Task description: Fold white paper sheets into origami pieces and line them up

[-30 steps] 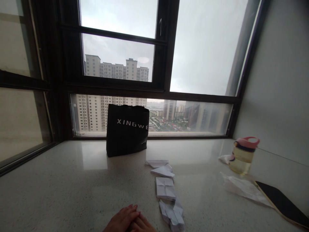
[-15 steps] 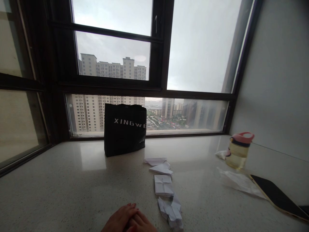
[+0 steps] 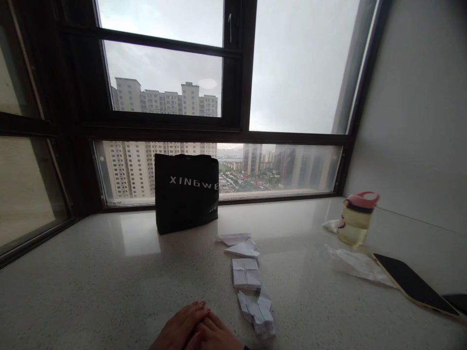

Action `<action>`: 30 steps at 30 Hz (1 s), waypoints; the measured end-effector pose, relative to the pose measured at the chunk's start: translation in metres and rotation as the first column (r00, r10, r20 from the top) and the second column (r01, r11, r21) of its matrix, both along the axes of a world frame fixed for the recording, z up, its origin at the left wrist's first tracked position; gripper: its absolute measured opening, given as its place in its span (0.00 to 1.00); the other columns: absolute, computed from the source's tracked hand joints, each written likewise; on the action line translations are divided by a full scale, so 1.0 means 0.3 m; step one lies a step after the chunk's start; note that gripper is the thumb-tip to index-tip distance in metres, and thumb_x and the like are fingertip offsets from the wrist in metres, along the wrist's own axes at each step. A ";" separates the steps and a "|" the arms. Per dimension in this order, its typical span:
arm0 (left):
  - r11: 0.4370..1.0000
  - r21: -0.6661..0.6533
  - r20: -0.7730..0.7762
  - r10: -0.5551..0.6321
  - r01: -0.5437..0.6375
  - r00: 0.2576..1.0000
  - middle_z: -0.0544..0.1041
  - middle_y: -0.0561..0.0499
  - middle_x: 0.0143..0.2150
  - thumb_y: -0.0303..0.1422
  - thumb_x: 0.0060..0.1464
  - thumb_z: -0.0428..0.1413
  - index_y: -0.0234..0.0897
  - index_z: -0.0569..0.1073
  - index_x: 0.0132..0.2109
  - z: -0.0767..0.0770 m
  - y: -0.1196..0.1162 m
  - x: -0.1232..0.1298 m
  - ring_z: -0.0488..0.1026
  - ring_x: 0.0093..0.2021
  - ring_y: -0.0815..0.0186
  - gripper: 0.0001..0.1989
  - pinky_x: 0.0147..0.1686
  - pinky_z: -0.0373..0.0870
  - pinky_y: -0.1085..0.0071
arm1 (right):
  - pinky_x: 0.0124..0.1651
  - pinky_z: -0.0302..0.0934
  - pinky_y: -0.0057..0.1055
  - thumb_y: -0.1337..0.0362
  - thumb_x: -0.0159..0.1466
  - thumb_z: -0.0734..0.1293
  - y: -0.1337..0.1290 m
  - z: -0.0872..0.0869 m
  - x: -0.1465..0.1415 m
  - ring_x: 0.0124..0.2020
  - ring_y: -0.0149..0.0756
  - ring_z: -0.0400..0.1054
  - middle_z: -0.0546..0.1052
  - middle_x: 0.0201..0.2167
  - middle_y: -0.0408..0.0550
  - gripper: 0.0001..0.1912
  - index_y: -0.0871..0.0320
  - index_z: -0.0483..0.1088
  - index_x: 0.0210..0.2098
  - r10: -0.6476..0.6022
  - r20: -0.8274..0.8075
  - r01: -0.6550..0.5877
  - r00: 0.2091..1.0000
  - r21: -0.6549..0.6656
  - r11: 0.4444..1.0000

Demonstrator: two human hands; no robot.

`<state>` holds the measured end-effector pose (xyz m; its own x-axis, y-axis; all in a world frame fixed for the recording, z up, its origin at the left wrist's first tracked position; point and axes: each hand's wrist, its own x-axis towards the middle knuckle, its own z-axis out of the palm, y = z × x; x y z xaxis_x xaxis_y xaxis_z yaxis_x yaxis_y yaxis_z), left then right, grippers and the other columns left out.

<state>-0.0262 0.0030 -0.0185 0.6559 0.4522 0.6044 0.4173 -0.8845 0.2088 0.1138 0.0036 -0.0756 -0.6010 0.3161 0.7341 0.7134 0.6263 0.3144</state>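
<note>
At the bottom edge my two hands are folded together low over the white counter. My left hand [image 3: 182, 323] lies across the top, its fingers together and curved over the other hand; the red-tinted nails show. My right hand [image 3: 215, 333] comes in from the lower right, with its closed fingers partly covered by the left. No object shows in either hand. Just to the right lies a crumpled-looking folded paper piece [image 3: 258, 313]. Beyond it sit a square folded paper [image 3: 246, 272] with crossing creases and a pointed folded paper [image 3: 242, 249], with a flat folded paper [image 3: 233, 238] behind.
A black bag [image 3: 187, 194] with white lettering stands by the window. On the right are a bottle [image 3: 353, 226] with a pink lid, crumpled tissue [image 3: 359, 265] and a phone [image 3: 412, 282]. A dark object [image 3: 456, 300] lies beside the phone. The counter [image 3: 91, 287] reaches the window frame.
The view has shifted slightly, so the phone, bottle and bag appear a little further left and higher. My hands stay folded together, and the papers have not been moved.
</note>
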 end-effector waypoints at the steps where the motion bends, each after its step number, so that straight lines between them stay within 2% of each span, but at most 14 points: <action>1: 1.000 -0.001 -0.002 -0.002 0.002 1.000 0.71 0.50 0.47 0.39 0.53 0.44 0.41 0.64 0.47 0.001 -0.001 0.000 0.66 0.47 0.68 0.16 0.48 0.61 0.75 | 0.38 0.60 0.27 0.58 0.60 0.56 0.001 -0.003 0.002 0.35 0.34 0.67 0.74 0.36 0.45 0.16 0.59 0.62 0.45 -0.001 0.025 0.002 1.000 -0.031 1.000; 6: 1.000 0.007 0.001 -0.003 0.003 1.000 0.70 0.50 0.47 0.39 0.53 0.44 0.41 0.63 0.48 -0.002 -0.001 -0.002 0.66 0.47 0.68 0.16 0.48 0.61 0.73 | 0.40 0.59 0.30 0.56 0.59 0.57 0.004 -0.010 0.006 0.35 0.35 0.66 0.73 0.39 0.45 0.19 0.57 0.60 0.47 -0.006 0.107 0.021 0.994 -0.139 0.990; 16: 1.000 0.017 0.032 -0.002 0.001 0.999 0.71 0.51 0.46 0.39 0.53 0.43 0.42 0.63 0.48 0.003 -0.006 0.001 0.67 0.46 0.68 0.15 0.47 0.62 0.73 | 0.40 0.60 0.28 0.57 0.60 0.56 0.008 -0.009 0.011 0.37 0.35 0.66 0.73 0.38 0.46 0.18 0.60 0.61 0.46 0.015 0.088 -0.007 0.996 -0.085 0.996; 20: 1.000 0.021 0.028 0.003 -0.004 1.000 0.71 0.51 0.46 0.40 0.53 0.43 0.42 0.63 0.48 0.008 -0.009 0.003 0.68 0.45 0.68 0.16 0.47 0.63 0.74 | 0.39 0.60 0.28 0.56 0.58 0.58 0.010 -0.017 0.012 0.37 0.35 0.66 0.74 0.38 0.44 0.18 0.58 0.61 0.45 0.016 0.032 -0.015 0.999 -0.046 0.999; 30: 1.000 0.001 0.005 -0.018 0.018 1.000 0.71 0.50 0.47 0.39 0.53 0.43 0.41 0.63 0.47 0.007 -0.003 -0.002 0.67 0.46 0.67 0.16 0.47 0.62 0.73 | 0.42 0.59 0.30 0.55 0.58 0.58 0.006 -0.013 0.010 0.37 0.35 0.66 0.73 0.39 0.43 0.19 0.56 0.60 0.46 0.004 0.136 0.019 0.991 -0.167 0.986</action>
